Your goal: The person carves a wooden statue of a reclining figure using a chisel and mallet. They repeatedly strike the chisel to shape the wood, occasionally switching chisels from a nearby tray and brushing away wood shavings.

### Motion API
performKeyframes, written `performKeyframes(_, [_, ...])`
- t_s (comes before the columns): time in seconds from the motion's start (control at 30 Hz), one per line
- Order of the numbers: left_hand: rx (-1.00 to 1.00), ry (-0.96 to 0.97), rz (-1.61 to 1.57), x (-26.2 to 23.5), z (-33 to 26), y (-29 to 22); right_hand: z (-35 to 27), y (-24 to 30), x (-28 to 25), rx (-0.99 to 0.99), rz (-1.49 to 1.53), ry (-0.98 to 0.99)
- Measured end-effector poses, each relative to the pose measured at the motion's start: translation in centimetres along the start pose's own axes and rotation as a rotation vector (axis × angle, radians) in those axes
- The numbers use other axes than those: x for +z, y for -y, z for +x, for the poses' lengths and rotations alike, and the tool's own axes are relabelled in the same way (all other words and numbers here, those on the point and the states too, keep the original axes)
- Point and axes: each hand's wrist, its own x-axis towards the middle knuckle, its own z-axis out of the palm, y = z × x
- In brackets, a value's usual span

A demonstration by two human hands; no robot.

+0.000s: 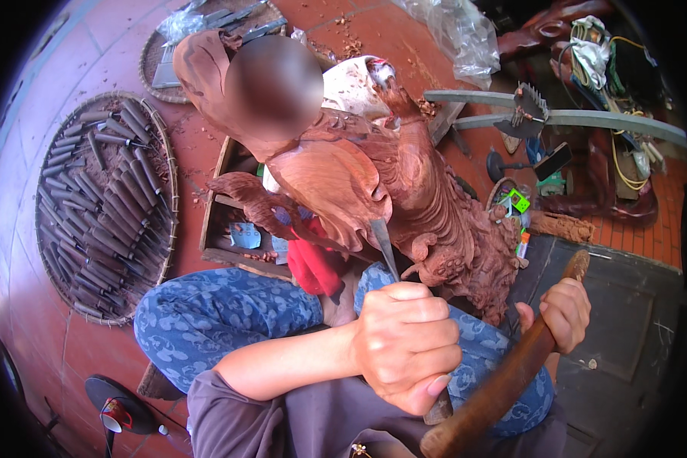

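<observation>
My left hand [408, 347] is closed around a chisel, its steel blade [385, 246] pointing away from me. The blade's tip meets the lower edge of a smooth, curved part of a reddish-brown wood carving [324, 179]. My fist hides most of the chisel's handle; its butt [438, 411] shows below. My right hand [566, 314] grips a wooden club mallet [504, 374] by its upper end. The mallet slants down to the left, its thick end close to the chisel's butt; whether they touch, I cannot tell. The carving, a figure with folds and knobbly relief, lies before my knees.
At left, a round woven tray [172, 198] holds many wooden-handled chisels [103, 221]. Another tray [146, 69] with tools stands beyond. A wooden box [206, 237] sits beside the carving. Metal bars [588, 118], a plastic sheet [466, 46] and a red cloth [313, 266] lie around.
</observation>
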Motion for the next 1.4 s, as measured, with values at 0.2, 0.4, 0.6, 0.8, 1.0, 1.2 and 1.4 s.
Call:
performKeyframes(0.2, [0.015, -0.013, 0.054, 0.1, 0.5, 0.1, -0.4, 0.2, 0.2, 0.039, -0.045, -0.04])
performKeyframes(0.4, [0.014, 0.007, 0.053, 0.4, 0.4, 0.3, -1.0, 0.0, 0.4, 0.057, -0.08, -0.072])
performKeyframes(0.6, [-0.009, 0.034, 0.088, 0.1, 0.5, 0.2, -1.4, -0.6, 1.2, 0.057, -0.106, -0.085])
performKeyframes(0.8, [-0.007, 0.034, 0.098, 0.4, 0.5, 0.4, -2.3, -1.4, 1.5, 0.0, -0.088, -0.135])
performKeyframes(1.0, [-0.012, 0.039, 0.13, 0.6, 0.3, 0.4, -2.7, -1.6, 2.2, 0.021, -0.01, -0.219])
performKeyframes(1.2, [-0.018, 0.029, 0.156, 0.8, 0.3, 0.4, -3.0, -1.6, 2.1, 0.0, 0.067, -0.205])
performKeyframes(1.4, [-0.02, 0.062, 0.172, 0.7, 0.3, 0.5, -3.3, -1.8, 2.3, -0.021, 0.114, -0.228])
